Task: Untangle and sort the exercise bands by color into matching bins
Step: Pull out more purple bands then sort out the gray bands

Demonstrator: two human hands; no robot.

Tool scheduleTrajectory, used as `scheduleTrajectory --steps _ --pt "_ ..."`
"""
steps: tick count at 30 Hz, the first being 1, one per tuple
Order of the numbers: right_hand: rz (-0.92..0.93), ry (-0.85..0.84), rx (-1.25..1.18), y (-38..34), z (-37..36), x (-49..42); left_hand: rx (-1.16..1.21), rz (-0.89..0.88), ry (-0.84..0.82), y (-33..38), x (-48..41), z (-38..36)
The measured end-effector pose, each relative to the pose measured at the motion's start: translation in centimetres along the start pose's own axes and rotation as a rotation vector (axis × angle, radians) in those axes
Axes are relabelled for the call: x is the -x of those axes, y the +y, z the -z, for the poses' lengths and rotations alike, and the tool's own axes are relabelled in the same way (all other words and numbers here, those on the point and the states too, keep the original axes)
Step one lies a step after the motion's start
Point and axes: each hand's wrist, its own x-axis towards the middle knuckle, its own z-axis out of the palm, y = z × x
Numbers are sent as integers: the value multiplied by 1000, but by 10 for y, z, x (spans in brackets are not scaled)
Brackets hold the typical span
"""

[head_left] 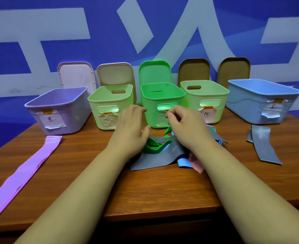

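A tangle of bands lies mid-table: a grey band (155, 156), a green band (154, 145), a blue band (184, 162) and a pink band (197, 163). My left hand (133, 127) rests palm down on the tangle's left side, fingers relaxed. My right hand (184, 125) hovers over its right side with fingers curled and thumb against forefinger; a green strip rises to its underside. Behind stand a purple bin (57, 110), a pale green bin (108, 103), a bright green bin (154, 101), a second pale green bin (205, 97) and a blue bin (261, 101).
A long purple band (30, 171) lies flat at the left, running to the table's front edge. A folded grey band (263, 147) lies before the blue bin. Several lids (154, 71) lean on the blue wall behind the bins. Each bin carries a taped paper label.
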Motion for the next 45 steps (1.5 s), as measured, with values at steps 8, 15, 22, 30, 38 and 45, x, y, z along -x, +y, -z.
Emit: scheduleTrajectory --steps 8,15,22,30,38,45 --pt "-294 43 192 60 52 9 106 -218 -399 92 -30 -16" --pt "-480 70 44 85 62 33 207 -104 -458 95 -33 -63" --pt "-505 114 239 95 70 28 318 -27 -314 93 -32 -74" --pt "-986 -22 672 124 101 25 322 -17 -316 93 -28 -76" --pt "-1054 113 660 132 105 22 365 -16 -369 92 -21 -68" --pt "-991 237 563 134 107 24 372 -17 -385 91 -19 -63"
